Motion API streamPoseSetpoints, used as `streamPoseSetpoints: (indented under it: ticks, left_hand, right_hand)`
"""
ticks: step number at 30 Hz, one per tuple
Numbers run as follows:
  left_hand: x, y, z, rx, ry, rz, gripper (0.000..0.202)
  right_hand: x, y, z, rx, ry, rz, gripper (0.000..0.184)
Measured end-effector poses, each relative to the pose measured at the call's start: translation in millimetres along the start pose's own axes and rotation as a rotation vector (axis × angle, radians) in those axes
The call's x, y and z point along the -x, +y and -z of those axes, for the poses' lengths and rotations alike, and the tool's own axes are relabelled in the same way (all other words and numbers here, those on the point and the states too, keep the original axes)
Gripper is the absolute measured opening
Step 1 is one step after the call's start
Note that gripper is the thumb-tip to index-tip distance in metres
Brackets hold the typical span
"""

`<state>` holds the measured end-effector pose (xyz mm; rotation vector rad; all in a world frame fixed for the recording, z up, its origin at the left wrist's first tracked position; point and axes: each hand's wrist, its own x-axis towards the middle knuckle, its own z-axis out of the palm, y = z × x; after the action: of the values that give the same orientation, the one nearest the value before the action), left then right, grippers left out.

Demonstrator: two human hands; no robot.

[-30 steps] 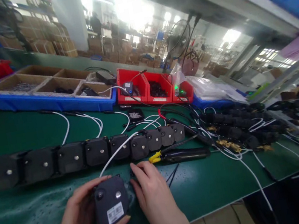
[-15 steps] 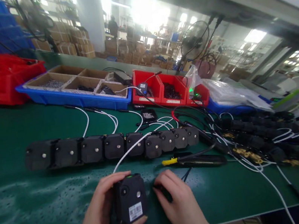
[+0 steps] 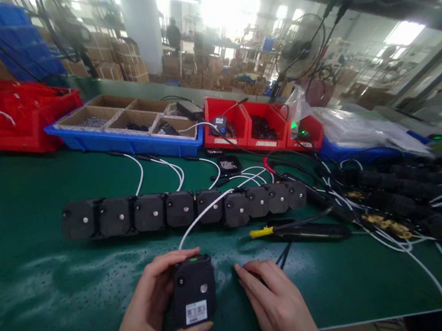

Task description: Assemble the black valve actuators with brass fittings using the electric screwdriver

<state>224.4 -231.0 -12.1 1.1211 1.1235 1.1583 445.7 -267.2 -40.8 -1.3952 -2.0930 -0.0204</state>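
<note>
Box (image 3: 195, 295), black, labelled: we grasp it in our left hand (image 3: 151, 318), nearer us than the housing row (image 3: 180, 210) on the green bench (image 3: 37, 309). Our right hand (image 3: 275, 297) curls alongside; its grip we cannot tell.

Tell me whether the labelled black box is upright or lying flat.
Upright, held by the left hand: the labelled black box shows its green-marked edge at the top, label low on its camera-facing side.
</note>
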Motion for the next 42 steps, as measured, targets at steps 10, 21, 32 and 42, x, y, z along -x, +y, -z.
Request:
streamPoseSetpoints:
  ticks: [10, 21, 32, 42]
  left_hand:
    - [-5.1, -0.6, 2.2, -0.045, -0.041, -0.011, 0.065]
    - [-21.4, -1.0, -8.1, -0.59, -0.256, -0.57, 0.062]
    - [-18.4, -2.1, -27.6, -0.584, -0.236, -0.581, 0.049]
    - [-18.1, -5.5, -26.3, -0.625, -0.226, -0.644, 0.052]
  right_hand:
    - [-11.5, 0.9, 23.6, -0.083, -0.154, -0.091, 0.025]
    - [-65.4, -36.2, 48.3, -0.505, 0.15, -0.108, 0.021]
    - [-59.1, -31.6, 49.2, -0.34, 0.077, -0.12, 0.01]
    - [-57.5, -30.3, 48.1, -0.479, 0.09, -0.218, 0.008]
